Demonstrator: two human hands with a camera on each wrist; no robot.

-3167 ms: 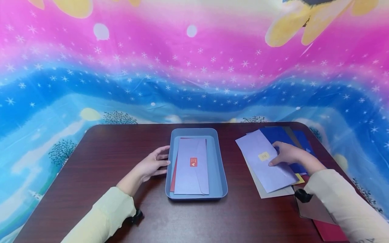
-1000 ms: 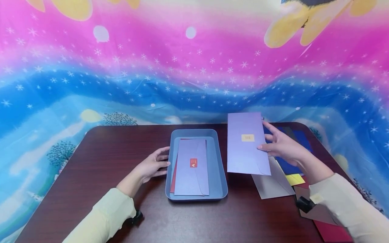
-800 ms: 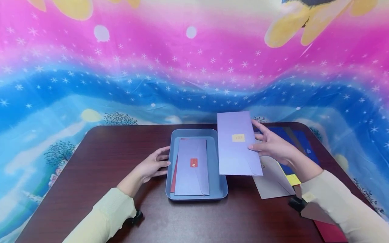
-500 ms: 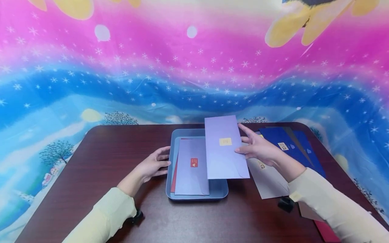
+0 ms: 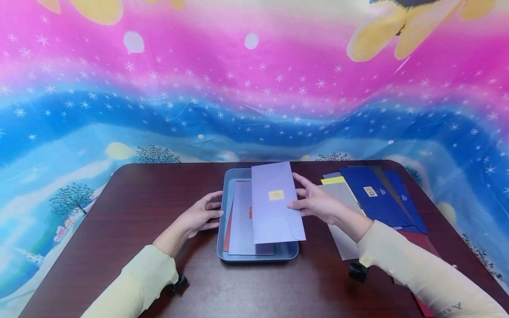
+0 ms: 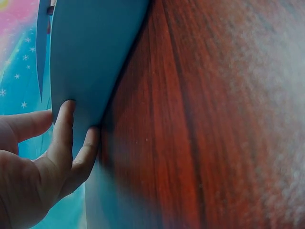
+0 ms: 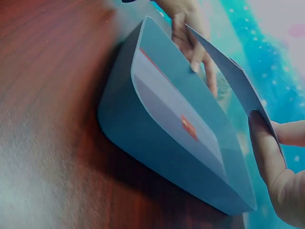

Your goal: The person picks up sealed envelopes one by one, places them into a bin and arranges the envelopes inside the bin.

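Note:
A lavender envelope (image 5: 274,221) with a small pale yellow sticker hangs above the tray, overlapping its right half in the head view. My right hand (image 5: 318,204) pinches it by the right edge, thumb on the near face; the right wrist view shows the envelope (image 7: 233,78) edge-on above the rim. My left hand (image 5: 195,218) touches the left side of the blue-grey tray (image 5: 258,258) with straight fingers; in the left wrist view fingertips (image 6: 69,106) rest on its outer wall. Inside the tray lie another lavender envelope (image 5: 242,238) with a red sticker and a red envelope (image 5: 227,240) beneath.
On the right of the dark wooden table (image 5: 159,185) lies a spread of envelopes: blue (image 5: 358,176), grey (image 5: 339,236), yellow (image 5: 333,180) and red (image 5: 417,238). A patterned snow-scene cloth (image 5: 254,88) hangs behind the table.
My right hand has lifted the lavender envelope off the pile at right, carried it left over the tray and lowered it somewhat. My left hand has stayed at the tray's side.

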